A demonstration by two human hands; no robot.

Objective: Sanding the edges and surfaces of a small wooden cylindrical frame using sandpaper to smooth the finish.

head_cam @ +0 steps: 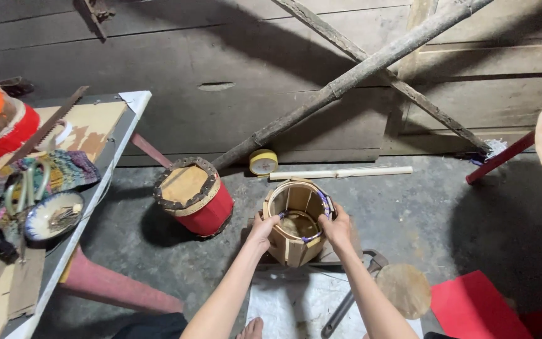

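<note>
Left hand [262,227] and right hand [337,227] clamped on opposite sides of an open wooden drum shell [297,221], fingers curled over the rim on each side. Shell upright, made of pale wood staves, on the concrete floor [409,207] just ahead of a white sheet [296,301]. Blue-purple cord [327,204] looped along the rim, near the right hand. Finished red drum [194,195] with tan skin head and dark lacing just left of the shell, tilted, not touching. Yellow tape roll [263,162] behind, beside a pale wooden stick [340,172] lying flat. Two rough poles [359,69] crossed against the plank wall. Round skin disc [403,290] and a metal tool [352,295] right of the forearm. Red sheet [472,307] at lower right. Bench [105,182] at left carrying a saw [48,125], patterned cloth [64,169], scissors [23,188], a blue-rimmed dish [53,215]. Bare toes [253,328] at bottom edge.
</note>
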